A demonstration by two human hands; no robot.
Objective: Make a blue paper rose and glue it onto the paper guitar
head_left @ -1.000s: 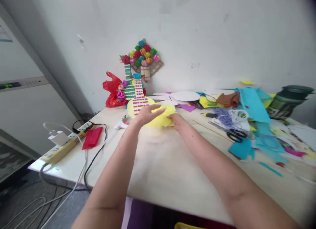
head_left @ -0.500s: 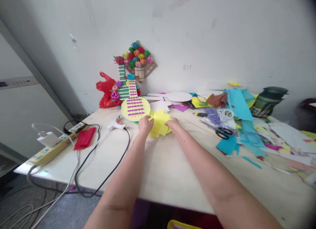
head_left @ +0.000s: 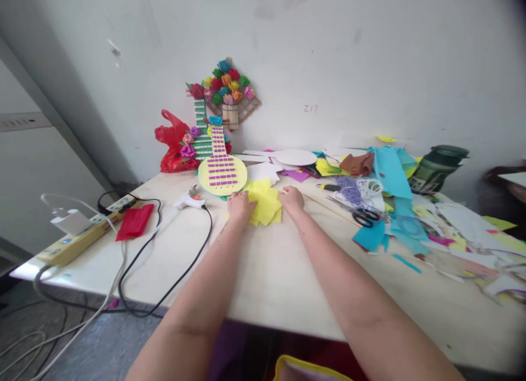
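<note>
A loose stack of yellow paper pieces (head_left: pixel 265 204) lies flat near the middle of the table, its edges fanned out unevenly. My left hand (head_left: pixel 240 206) rests at the stack's left edge, fingers forward and thumb over the paper. On the other side, my right hand (head_left: pixel 292 200) is just beside the right edge with its fingers loosely bent and apart, holding nothing. Right behind the stack is a pale yellow, lute-shaped craft piece (head_left: pixel 224 174) with purple bars and a blue flower at its top.
To the left are a glue gun (head_left: pixel 190 200), a red packet (head_left: pixel 135 222) and a power strip (head_left: pixel 74 244) with trailing cables. Scissors (head_left: pixel 365 216), yarn (head_left: pixel 349 190), paper scraps (head_left: pixel 411 227) and a green bottle (head_left: pixel 438 170) lie to the right. Paper flowers (head_left: pixel 228 85) stand against the wall.
My right hand has come off the paper's right edge. My left hand has settled flatter against the left edge. The view has shifted slightly.
</note>
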